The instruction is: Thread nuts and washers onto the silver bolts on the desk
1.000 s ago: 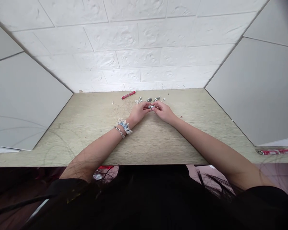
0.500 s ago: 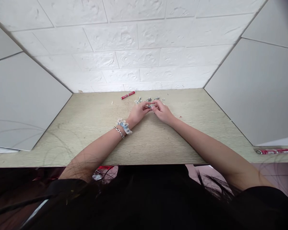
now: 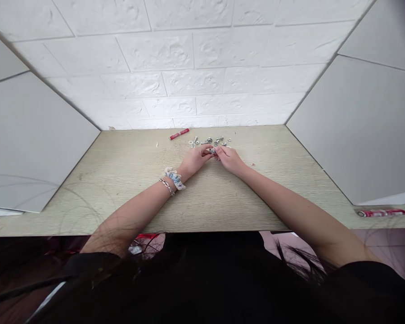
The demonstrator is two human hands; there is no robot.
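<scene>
The left hand (image 3: 195, 159) pinches a small metal bolt (image 3: 212, 151) narrowly; the right hand (image 3: 231, 160) closes on its right end; the bolt is over the table's (image 3: 209, 202) far middle; loose bolts (image 3: 195, 140) lie just beyond; a red tube (image 3: 179, 134) lies far left of them.

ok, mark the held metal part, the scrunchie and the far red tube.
Metal part (image 3: 212, 151), head view: middle of its visible side.
Scrunchie (image 3: 174, 178), head view: middle of its blue fabric.
Far red tube (image 3: 179, 134), head view: middle of its barrel.
</scene>
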